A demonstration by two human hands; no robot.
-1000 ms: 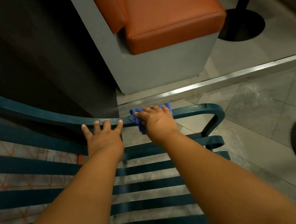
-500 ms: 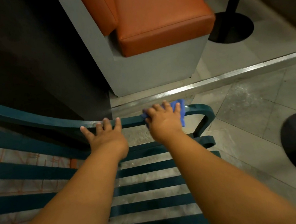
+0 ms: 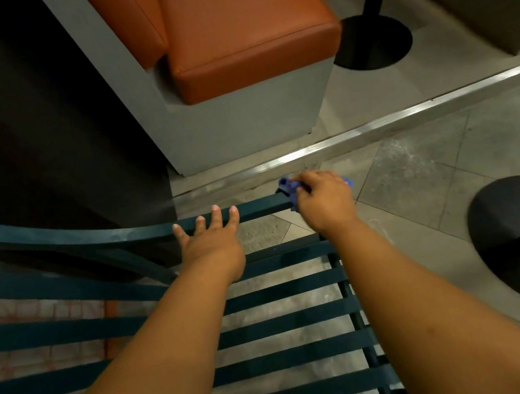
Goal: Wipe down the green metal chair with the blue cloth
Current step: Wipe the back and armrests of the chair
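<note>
Cloth at the end of the chair's top rail

Right hand (image 3: 325, 202) holds the blue cloth (image 3: 288, 188) bunched in its grip, fingers curled round it, at the right-hand end of the green metal chair's (image 3: 96, 236) curved top rail. Cloth pokes out on both sides of the hand and touches the rail's end. Left hand (image 3: 211, 239) lies just beside it on the same rail, grip wide, fingers straight and spread with their tips over the rail's far edge. Both bare forearms reach across the chair's slats (image 3: 287, 322), which run crosswise below them, with tiled floor (image 3: 417, 173) showing through the gaps. Beyond the rail stands a grey bench base with an orange cushion (image 3: 246, 23), near a metal floor strip (image 3: 377, 130). Round black pedestal bases (image 3: 370, 42) sit on the floor at upper right and at right.
</note>
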